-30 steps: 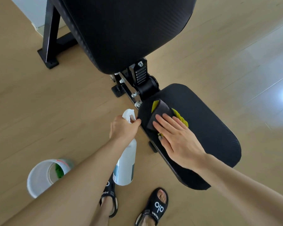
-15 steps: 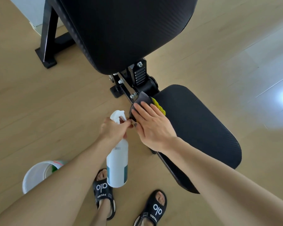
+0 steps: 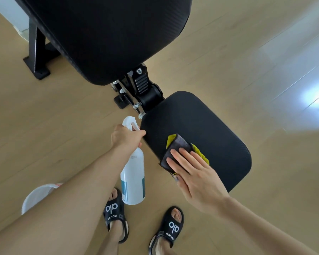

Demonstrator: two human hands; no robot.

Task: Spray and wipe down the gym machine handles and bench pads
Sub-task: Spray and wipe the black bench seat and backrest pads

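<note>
Looks like the wiping stage is on, mid-seat. The right hand [image 3: 195,173] lies flat, fingers spread, pressing a folded grey-and-yellow microfibre cloth [image 3: 179,150] onto the near-left part of the black textured vinyl seat pad [image 3: 201,126]. It's pressing the cloth rather than gripping it. The left hand [image 3: 126,138] is clenched around the neck of a white plastic spray bottle with a teal label [image 3: 133,173], which hangs nozzle-up just beside the seat's left edge, over the floor.

Can't honestly tell how much of the seat is already clean; no wet streaks show up on that carbon-weave-looking surface. My guess is the far and right side of the seat are left, plus the big rounded black back pad [image 3: 103,34] above the bolted metal hinge [image 3: 142,89], and any handles, which aren't in view at all.

Pads look softly padded with rounded corners, the pale wood-look floor [image 3: 44,116] glossy. A white plastic bucket [image 3: 35,197] sits half hidden behind the left forearm.
</note>
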